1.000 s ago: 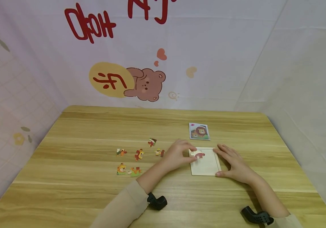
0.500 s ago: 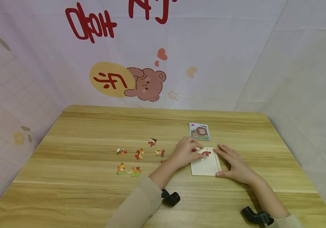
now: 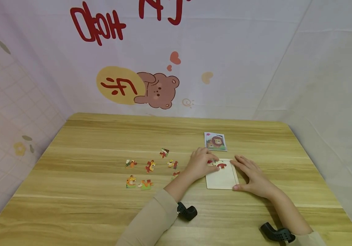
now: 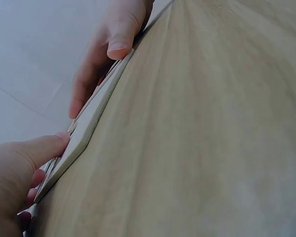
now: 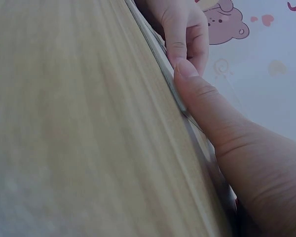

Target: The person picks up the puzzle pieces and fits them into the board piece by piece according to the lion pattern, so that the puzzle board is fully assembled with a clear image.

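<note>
Head view: my left hand point(image 3: 198, 165) pinches red-brown puzzle pieces point(image 3: 221, 165) between thumb and forefinger, at the upper left of the pale board point(image 3: 221, 179). My right hand point(image 3: 252, 177), fingers extended, touches the board's right edge. Loose pieces point(image 3: 150, 166) lie left of it; lion card point(image 3: 215, 141) just beyond.

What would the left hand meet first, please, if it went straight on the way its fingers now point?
Past the red puzzle piece it seems to pinch, the left hand would probably meet the right hand first, near the far right corner of the board, though depth is unclear.
</note>
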Motion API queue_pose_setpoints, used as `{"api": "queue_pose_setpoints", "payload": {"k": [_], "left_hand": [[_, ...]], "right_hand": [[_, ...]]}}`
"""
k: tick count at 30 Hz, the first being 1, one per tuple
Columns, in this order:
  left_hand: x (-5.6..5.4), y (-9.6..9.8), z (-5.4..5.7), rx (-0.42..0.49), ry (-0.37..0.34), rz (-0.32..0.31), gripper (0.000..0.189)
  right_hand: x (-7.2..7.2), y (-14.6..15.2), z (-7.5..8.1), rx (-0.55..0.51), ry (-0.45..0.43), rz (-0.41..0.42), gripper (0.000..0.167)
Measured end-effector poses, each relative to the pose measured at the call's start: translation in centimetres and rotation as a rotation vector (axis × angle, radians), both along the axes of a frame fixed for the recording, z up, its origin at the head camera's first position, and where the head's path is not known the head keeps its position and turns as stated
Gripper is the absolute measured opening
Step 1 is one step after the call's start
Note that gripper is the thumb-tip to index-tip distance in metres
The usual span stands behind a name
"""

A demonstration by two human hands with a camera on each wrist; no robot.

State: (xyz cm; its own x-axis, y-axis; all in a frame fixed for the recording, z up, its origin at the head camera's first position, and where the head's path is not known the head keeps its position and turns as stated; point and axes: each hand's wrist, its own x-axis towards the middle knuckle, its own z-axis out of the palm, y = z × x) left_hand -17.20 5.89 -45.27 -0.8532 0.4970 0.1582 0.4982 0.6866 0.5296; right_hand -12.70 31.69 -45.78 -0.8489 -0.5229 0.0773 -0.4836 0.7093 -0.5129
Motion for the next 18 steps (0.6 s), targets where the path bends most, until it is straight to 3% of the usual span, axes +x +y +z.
{"api": "queue_pose_setpoints", "payload": {"k": [18], "left_hand": [[0.10, 0.03, -0.12, 0.060, -0.009, 0.022, 0.027]], "right_hand": [[-0.02, 0.11, -0.15, -0.010, 0.015, 0.002, 0.091]]}}
